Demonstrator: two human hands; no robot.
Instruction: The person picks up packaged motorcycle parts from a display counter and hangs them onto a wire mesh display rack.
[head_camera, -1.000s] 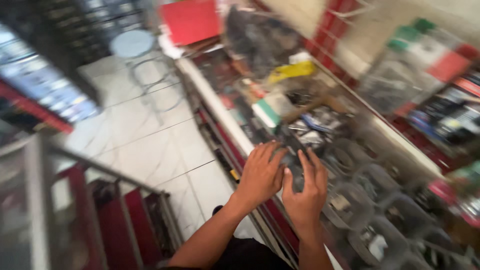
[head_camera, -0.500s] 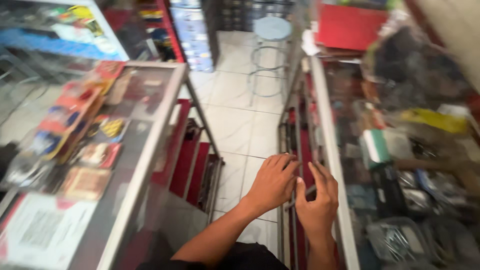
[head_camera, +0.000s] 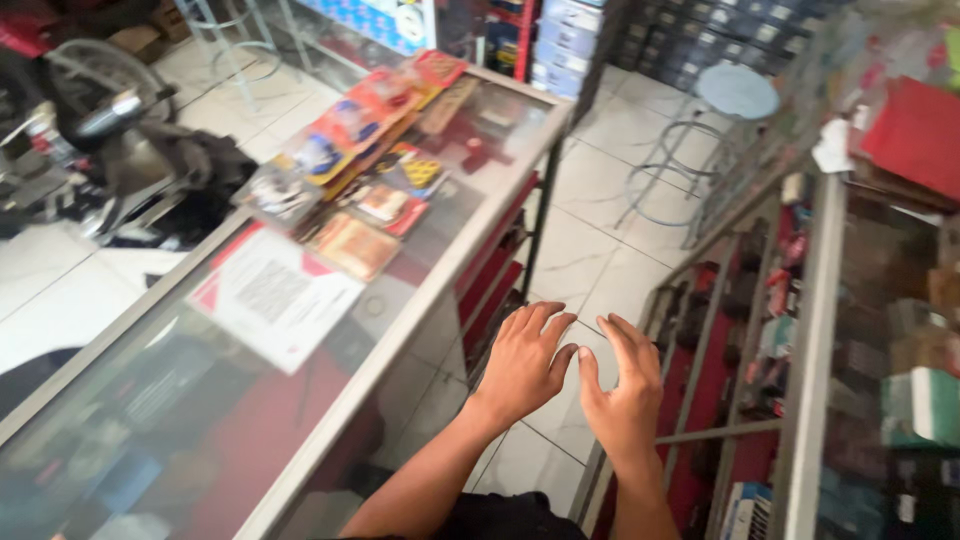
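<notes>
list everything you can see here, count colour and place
glass display counter: one, metal-framed, left of the aisle
packaged goods: several, red, yellow and orange, on that counter's top
printed sheet: one, white with red corner, on the counter glass
second glass showcase: one, metal-framed, right side, shelves full of small items
round stool: one, pale blue seat, metal legs, far end of the aisle
red box: one, top right on the showcase
tiled floor: white, between the counters
left hand: open, empty, over the aisle
right hand: open, empty, beside the left, near the showcase edge
</notes>
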